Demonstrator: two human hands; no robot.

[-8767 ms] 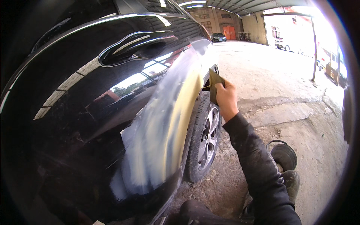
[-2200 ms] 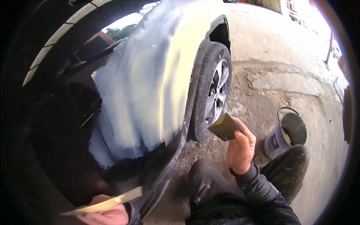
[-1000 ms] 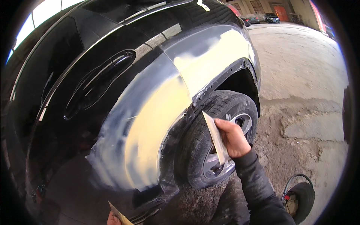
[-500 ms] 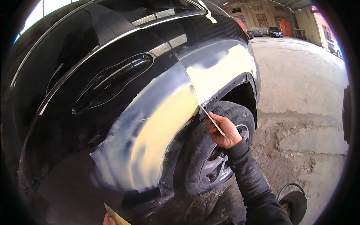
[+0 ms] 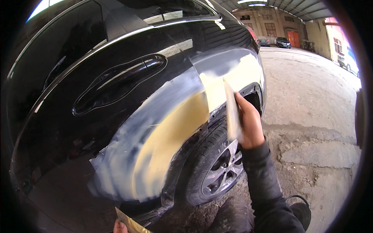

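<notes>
The right hand (image 5: pixel 248 122) is closed around a flat, pale spreader blade (image 5: pixel 232 112), fingers wrapped along its right edge and the thumb side toward the car. The blade stands nearly upright, its upper end touching the yellowish filler patch (image 5: pixel 233 75) on the rear quarter panel, just above the wheel arch (image 5: pixel 252 91). The dark sleeve (image 5: pixel 264 182) of that arm rises from the lower edge of the view.

The left hand (image 5: pixel 119 226) shows only as a fingertip or two at the bottom edge, pinched on a second flat tool, a tan spreader (image 5: pixel 130 223) that slants up to the left; how the rest of that hand sits cannot be told, since it is cut off by the frame.

The black car (image 5: pixel 77 97) fills the left of the view, with a recessed door handle (image 5: pixel 120 83) on its door. A broad band of sanded grey and yellow filler (image 5: pixel 163 139) runs from the lower door skin up along the arch. Below the right hand sits the rear tyre (image 5: pixel 202 159) with its silver alloy wheel (image 5: pixel 225 171). The ground (image 5: pixel 311 116) is rough, cracked concrete. A dark round bucket (image 5: pixel 301 206) is partly visible near the lower right, beside the sleeve. Parked vehicles (image 5: pixel 274 40) and a building stand far off at the top
</notes>
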